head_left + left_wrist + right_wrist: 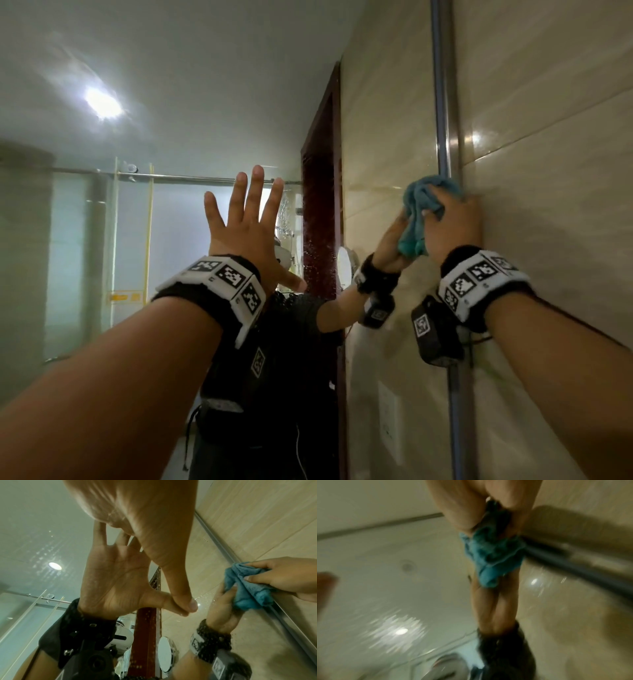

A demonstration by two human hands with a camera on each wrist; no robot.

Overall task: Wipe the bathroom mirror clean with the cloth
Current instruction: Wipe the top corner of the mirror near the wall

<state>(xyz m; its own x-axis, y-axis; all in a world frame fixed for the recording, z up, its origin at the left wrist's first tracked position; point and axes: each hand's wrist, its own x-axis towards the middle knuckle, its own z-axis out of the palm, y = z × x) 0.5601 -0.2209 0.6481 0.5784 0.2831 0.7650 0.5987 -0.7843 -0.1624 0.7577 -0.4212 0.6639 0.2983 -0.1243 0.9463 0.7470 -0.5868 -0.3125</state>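
Observation:
The bathroom mirror [171, 85] fills the left of the head view and carries water spots. My left hand [246, 226] lies flat against the glass with its fingers spread, and in the left wrist view the palm [154, 520] meets its own reflection at the thumb tip. My right hand [452, 222] grips a bunched blue cloth [442, 186] and holds it against the mirror's right edge. That cloth [254, 572] and hand [283, 577] also show at the right of the left wrist view. The right wrist view is blurred; the cloth [494, 555] hangs from the fingers [462, 507].
A metal frame strip [445, 120] runs down the mirror's right edge, with beige wall tiles [548, 171] beyond it. The glass reflects a ceiling light, a shower screen with a rail, a dark red door frame, a small round mirror and my own body.

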